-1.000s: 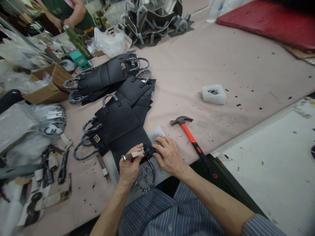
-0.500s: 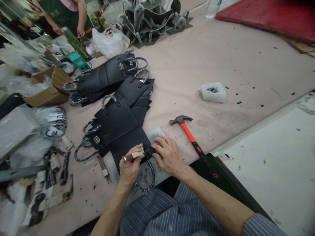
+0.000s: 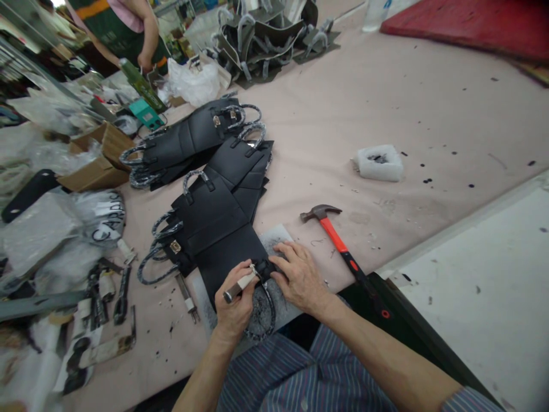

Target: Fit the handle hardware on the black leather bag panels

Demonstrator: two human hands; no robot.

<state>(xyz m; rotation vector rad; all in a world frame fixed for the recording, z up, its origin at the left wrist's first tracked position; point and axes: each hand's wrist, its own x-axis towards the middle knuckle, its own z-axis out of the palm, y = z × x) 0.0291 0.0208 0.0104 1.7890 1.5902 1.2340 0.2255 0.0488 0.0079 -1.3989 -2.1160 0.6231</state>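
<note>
Your left hand (image 3: 234, 309) grips a pale-shafted tool (image 3: 246, 280), tip at the near end of a black panel (image 3: 229, 257); your right hand (image 3: 303, 281) touches that end, whether pinching I cannot tell. The panel overlaps a white board (image 3: 281, 233) at the tabletop's (image 3: 317, 137) near edge. Rightward, a hammer (image 3: 335, 237) overhangs that edge; beyond, tabletop surrounds a white block (image 3: 380, 170).
</note>
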